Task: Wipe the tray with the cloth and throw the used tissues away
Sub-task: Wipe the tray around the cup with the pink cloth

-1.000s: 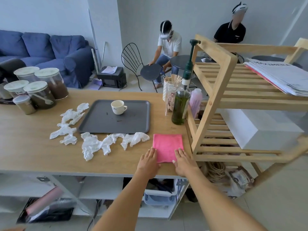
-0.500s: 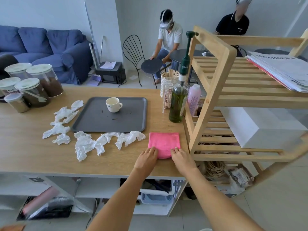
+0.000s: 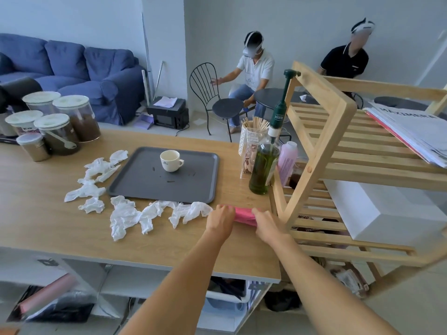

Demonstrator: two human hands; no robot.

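Observation:
A dark grey tray (image 3: 135, 187) lies on the wooden table (image 3: 48, 228) with a white cup (image 3: 170, 160) on it and a few dark specks. Several crumpled white tissues (image 3: 125, 217) lie along its left and near edges. The pink cloth (image 3: 243, 215) sits bunched up near the table's right end, between my two hands. My left hand (image 3: 220, 220) grips its left side and my right hand (image 3: 266, 222) grips its right side. Most of the cloth is hidden by my fingers.
A green bottle (image 3: 264, 165), a pink bottle (image 3: 286, 159) and a holder of wooden sticks (image 3: 251, 141) stand right of the tray. A wooden rack (image 3: 338, 146) crowds the table's right end. Jars (image 3: 60, 124) stand at the back left. Two people sit behind.
The pink cloth lay flat under my fingertips before; now both hands have gathered it into a bunch and closed on it. The camera has moved closer to the table.

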